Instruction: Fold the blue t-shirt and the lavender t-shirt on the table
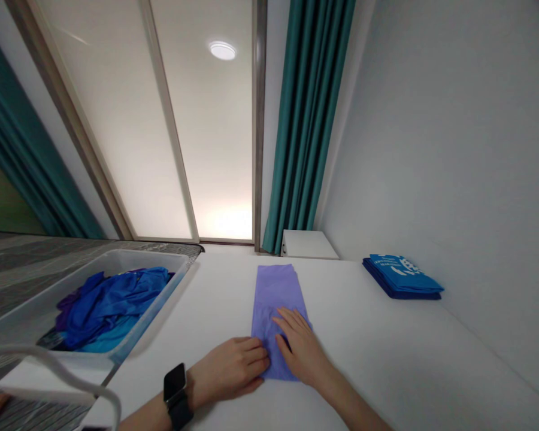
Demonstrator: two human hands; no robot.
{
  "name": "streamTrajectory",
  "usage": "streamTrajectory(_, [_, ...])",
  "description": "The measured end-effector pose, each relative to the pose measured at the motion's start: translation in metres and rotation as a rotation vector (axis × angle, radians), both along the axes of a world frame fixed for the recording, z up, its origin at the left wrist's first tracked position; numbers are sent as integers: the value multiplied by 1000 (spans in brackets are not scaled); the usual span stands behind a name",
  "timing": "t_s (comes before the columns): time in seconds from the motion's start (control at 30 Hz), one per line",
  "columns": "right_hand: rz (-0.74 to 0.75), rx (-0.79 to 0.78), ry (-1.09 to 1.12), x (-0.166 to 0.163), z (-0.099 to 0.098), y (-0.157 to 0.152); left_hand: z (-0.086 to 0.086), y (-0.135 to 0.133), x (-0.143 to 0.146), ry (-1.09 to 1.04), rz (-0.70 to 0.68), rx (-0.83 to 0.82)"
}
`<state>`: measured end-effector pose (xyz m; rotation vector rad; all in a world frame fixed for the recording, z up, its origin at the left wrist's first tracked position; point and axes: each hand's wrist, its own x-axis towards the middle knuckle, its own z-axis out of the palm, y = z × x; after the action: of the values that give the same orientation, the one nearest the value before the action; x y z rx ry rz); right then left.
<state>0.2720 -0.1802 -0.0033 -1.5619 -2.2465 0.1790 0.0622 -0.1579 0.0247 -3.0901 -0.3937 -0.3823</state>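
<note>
A purple garment (278, 290), folded into a long narrow strip, lies on the white table in front of me. My left hand (240, 366), with a dark watch on its wrist, is at the strip's lower left edge; its fingers are curled together against the fabric, and the fingertips are partly hidden. Flat on the lower half of the garment rests my right hand (302, 347), fingers stretched out over some wrinkles in the cloth. The garment's far half lies smooth and uncovered.
Left of the table stands a clear plastic bin (161, 258) of crumpled blue and purple clothes (112, 308). A stack of folded blue garments (402, 278) sits at the table's right, near the wall. A pale curved bar (63, 368) crosses the lower left. Beyond the table is a white cabinet (309, 244).
</note>
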Motion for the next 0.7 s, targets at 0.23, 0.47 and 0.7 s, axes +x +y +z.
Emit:
streamTrajectory(0.23, [166, -89, -64, 16, 6, -37, 0, 3, 4, -90, 72, -164])
streamTrajectory(0.47, [116, -133, -84, 17, 3, -31, 5, 5, 3, -132, 92, -317])
streamTrajectory(0.7, [109, -259, -60, 15, 43, -28, -11, 37, -18, -118, 173, -317])
